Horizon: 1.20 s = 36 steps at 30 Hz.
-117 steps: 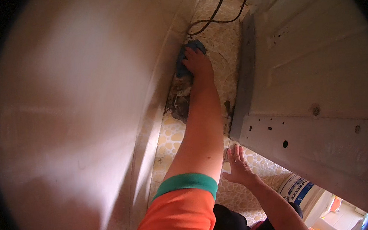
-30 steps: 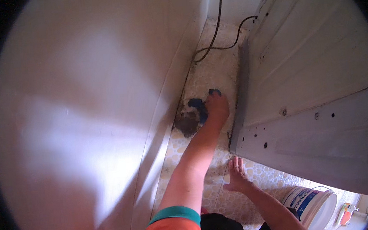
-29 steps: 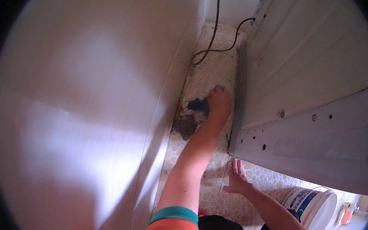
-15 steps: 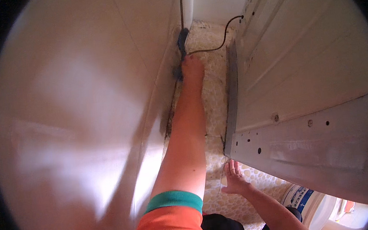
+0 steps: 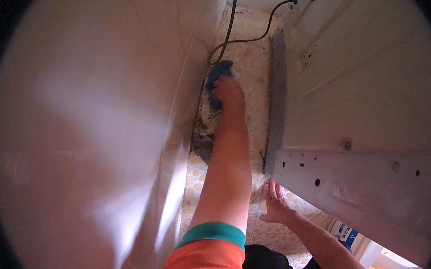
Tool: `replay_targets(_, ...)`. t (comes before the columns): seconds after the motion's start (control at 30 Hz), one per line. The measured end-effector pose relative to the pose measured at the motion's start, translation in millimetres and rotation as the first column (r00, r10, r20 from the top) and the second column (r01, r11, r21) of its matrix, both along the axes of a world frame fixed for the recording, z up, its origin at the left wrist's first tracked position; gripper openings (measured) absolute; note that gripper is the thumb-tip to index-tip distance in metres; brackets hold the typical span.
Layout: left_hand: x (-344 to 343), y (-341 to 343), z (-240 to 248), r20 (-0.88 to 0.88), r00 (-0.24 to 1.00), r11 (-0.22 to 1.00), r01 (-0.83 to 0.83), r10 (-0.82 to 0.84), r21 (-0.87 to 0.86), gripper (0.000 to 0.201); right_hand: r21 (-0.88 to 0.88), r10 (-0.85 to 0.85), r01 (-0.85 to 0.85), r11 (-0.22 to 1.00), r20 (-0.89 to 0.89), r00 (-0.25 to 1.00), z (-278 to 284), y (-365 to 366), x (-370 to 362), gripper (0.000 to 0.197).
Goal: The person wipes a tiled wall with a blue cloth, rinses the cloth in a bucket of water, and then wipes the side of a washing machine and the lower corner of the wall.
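My left hand [image 5: 228,91] is closed on a blue cloth [image 5: 220,71], pressing it to the dirty floor [image 5: 253,71] along the foot of the left wall. Part of the cloth is covered by my fingers. A dark cord [image 5: 230,24] runs down just beyond the cloth. My right hand [image 5: 278,205] has its fingers spread, with the fingertips at the lower front corner of a large pale metal panel [image 5: 374,91]. Whether it rests on the floor or on the panel's edge I cannot make out.
A smooth pale wall [image 5: 88,124] rises close on the left. The cord loops across to the panel's far end. A dark grimy patch [image 5: 205,146] marks the floor beside my left forearm. Partly behind the panel, at the lower right, stands a white and blue bucket [image 5: 342,230].
My left hand has drawn the blue cloth back toward me along the wall's foot, away from the cord. The view has shifted slightly. My right hand keeps its place at the panel's corner.
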<state>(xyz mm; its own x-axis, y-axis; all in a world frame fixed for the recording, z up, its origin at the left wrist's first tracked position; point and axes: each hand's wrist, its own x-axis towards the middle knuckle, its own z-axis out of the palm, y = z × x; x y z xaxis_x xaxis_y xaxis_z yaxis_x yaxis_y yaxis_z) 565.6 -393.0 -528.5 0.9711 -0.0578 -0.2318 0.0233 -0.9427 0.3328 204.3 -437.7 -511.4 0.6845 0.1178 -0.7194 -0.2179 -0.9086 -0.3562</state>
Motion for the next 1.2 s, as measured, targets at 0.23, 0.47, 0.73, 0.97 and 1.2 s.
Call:
replay_targets(0.23, -5, -52, -20, 0.393, 0.592, 0.669, 0.738, -0.703, 0.086, 0.032, 0.017, -0.033, 0.033, 0.999, -0.004, 0.999, 11, 3, 11, 0.109)
replay_targets(0.47, 70, -15, -34, 0.364, 0.9, 0.97, 0.239, -0.241, 0.05, 0.025, -0.055, 0.041, -0.042, 0.998, -0.032, 0.999, 18, 9, 18, 0.109)
replay_targets(0.73, 75, -46, -35, 0.406, 0.914, 0.983, 0.088, -0.016, -0.16, 0.017, 0.059, -0.082, 0.08, 0.995, 0.039, 0.996, 13, 3, 10, 0.105)
replay_targets(0.97, 59, -68, -30, 0.394, 0.776, 0.845, 0.535, -0.493, 0.004, 0.037, -0.004, -0.037, 0.037, 0.999, 0.003, 0.999, 22, 7, 22, 0.107)
replay_targets(1.2, 51, 0, -34, 0.398, 0.787, 0.881, 0.431, -0.472, 0.194, 0.02, -0.036, -0.047, 0.044, 0.998, -0.08, 0.996, 27, 10, 22, 0.11)
